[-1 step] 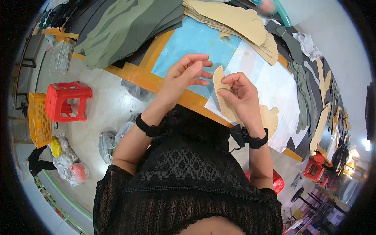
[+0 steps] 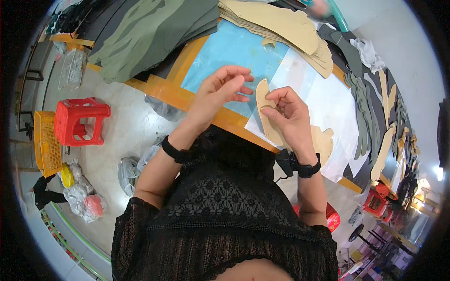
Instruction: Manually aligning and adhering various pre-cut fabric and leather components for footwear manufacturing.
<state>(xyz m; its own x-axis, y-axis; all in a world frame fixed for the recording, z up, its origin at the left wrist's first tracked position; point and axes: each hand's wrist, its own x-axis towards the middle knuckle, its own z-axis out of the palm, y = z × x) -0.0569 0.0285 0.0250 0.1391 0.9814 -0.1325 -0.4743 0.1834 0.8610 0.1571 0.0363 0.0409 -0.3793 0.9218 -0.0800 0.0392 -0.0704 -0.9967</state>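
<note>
— From the head camera, what are your hands doing?

— My right hand pinches a tan pattern piece, a curved card shape, thumb on its face and fingers curled behind it. It stands over the near edge of the table, just above the clear plastic sheet. My left hand holds nothing: the fingers are loosely spread and bent, their tips just beside the top of the piece, though I cannot tell whether they touch it.

— How much room is there around them?

— The light blue sheet under my left hand lies bare, so that patch is free. Behind it a heap of olive green fabric crowds the far left, and a stack of tan card patterns fills the far middle. To my right, dark and tan cut strips run along the table. The orange table edge passes just below my wrists.

— And off the table?

— On the floor to my left stand a red plastic stool and a yellow crate, well apart from me, with bagged bundles nearer the rim.

— Anything hard to read?

— My own body in black lace hides the lower end of the piece and the table edge below it. The right rim bends and blurs; the things there are too small to tell
</note>
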